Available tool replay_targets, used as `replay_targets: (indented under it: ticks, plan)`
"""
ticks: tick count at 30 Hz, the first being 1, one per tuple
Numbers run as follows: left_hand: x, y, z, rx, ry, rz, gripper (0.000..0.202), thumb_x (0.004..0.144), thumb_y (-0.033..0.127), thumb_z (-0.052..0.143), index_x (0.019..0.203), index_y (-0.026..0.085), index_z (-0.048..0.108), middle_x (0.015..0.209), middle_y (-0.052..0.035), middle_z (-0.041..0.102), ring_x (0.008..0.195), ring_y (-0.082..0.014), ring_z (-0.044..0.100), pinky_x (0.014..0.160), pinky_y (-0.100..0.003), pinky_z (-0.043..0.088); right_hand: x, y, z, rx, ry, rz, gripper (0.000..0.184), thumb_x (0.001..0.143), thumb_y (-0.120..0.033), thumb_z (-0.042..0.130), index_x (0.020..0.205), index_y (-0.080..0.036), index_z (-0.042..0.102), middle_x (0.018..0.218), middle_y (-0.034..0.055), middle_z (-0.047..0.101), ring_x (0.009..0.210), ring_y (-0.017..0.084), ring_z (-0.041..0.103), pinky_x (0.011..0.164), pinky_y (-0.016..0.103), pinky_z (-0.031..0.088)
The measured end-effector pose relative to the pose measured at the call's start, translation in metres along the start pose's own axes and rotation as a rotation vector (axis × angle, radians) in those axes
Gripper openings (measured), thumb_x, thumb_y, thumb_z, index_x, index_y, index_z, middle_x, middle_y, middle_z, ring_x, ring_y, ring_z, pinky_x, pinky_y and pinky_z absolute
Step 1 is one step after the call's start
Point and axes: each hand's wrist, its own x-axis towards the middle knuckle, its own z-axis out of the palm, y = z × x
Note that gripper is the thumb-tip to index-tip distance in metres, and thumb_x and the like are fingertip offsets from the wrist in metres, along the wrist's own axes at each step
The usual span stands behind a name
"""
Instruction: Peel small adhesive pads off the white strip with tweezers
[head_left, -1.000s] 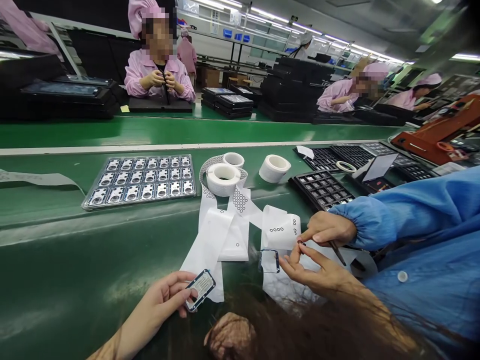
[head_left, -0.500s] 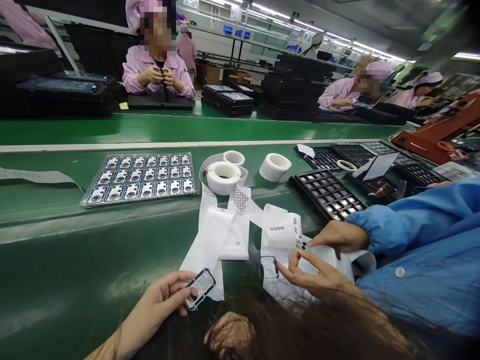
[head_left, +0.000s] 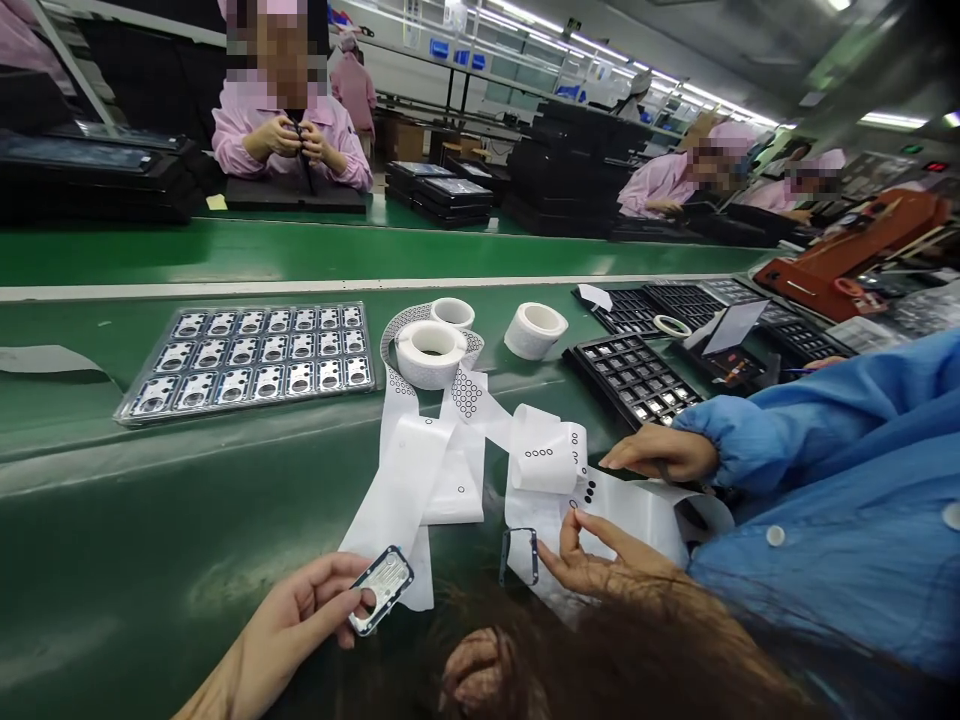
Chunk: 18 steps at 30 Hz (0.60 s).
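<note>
In the head view, a small metal plate (head_left: 381,589) was pinched between the thumb and fingers of the left hand (head_left: 300,620) at seven o'clock, closed on its lower edge with most of the plate standing free above the grip. The right hand (head_left: 592,560) at five o'clock was held with fingertips together on a tiny ring at the edge of the white backing strip (head_left: 420,480); whether the ring was truly gripped could not be told. A co-worker's hand (head_left: 652,452) in a blue sleeve rested just above it, and a thin blue frame (head_left: 519,556) lay between the hands. The ring could be dropped or stuck crooked, being so small, and the plate could slip from so shallow a pinch.
</note>
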Motion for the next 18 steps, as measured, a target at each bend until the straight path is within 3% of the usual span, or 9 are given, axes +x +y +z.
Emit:
replay_targets:
  ticks: [3,5,7,11,15,18]
  plan:
    - [0.002,-0.002,0.0,-0.025,0.008,0.014,0.059,0.061,0.066,0.084,0.101,0.026,0.066,0.088,-0.0016,0.076,0.078,-0.0234,0.07,0.063,-0.029,0.056,-0.004,-0.002,0.003,-0.109,-0.097,0.091,0.014,0.087,-0.019,0.07,0.083,-0.013,0.058,0.071,-0.005,0.068,0.072,0.003,0.071,0.115,0.031,0.039]
    - [0.001,0.0,0.001,-0.043,0.006,0.014,0.059,0.06,0.067,0.084,0.1,0.026,0.067,0.085,-0.001,0.076,0.076,-0.0233,0.07,0.061,-0.029,0.055,-0.007,0.0,0.008,-0.282,-0.283,0.173,0.024,0.069,-0.005,0.08,0.078,-0.012,0.059,0.071,-0.0077,0.069,0.078,0.001,0.071,0.115,0.024,0.039]
    - [0.001,0.003,0.003,-0.052,-0.003,0.008,0.059,0.061,0.066,0.084,0.1,0.026,0.067,0.085,-0.0012,0.076,0.076,-0.0231,0.071,0.061,-0.028,0.055,-0.008,0.005,0.017,-0.491,-0.455,0.261,0.031,0.061,-0.004,0.085,0.078,-0.012,0.06,0.072,-0.0099,0.069,0.087,0.001,0.071,0.113,0.017,0.04]
    - [-0.002,0.014,0.007,-0.075,-0.017,0.022,0.055,0.063,0.064,0.084,0.1,0.026,0.068,0.084,-0.0016,0.075,0.074,-0.0213,0.07,0.06,-0.027,0.055,0.001,0.027,0.04,-0.766,-0.604,0.363,0.032,0.067,-0.013,0.086,0.088,-0.009,0.062,0.074,-0.0127,0.068,0.097,-0.002,0.068,0.109,0.006,0.036]
    - [-0.006,0.025,0.012,-0.105,-0.072,0.031,0.049,0.067,0.056,0.086,0.1,0.024,0.068,0.076,0.0004,0.073,0.067,-0.0163,0.069,0.055,-0.023,0.052,0.024,0.051,0.063,-0.903,-0.796,0.402,0.035,0.068,-0.019,0.087,0.091,-0.007,0.063,0.077,-0.0146,0.067,0.095,-0.009,0.065,0.115,0.001,0.018]
    - [-0.009,0.028,0.017,-0.166,-0.098,0.071,0.049,0.067,0.059,0.084,0.095,0.023,0.067,0.072,0.0025,0.07,0.062,-0.0136,0.068,0.054,-0.021,0.049,0.043,0.066,0.077,-1.166,-1.063,0.226,0.037,0.078,-0.031,0.081,0.095,-0.005,0.063,0.082,-0.0123,0.062,0.101,-0.012,0.06,0.119,0.005,0.014]
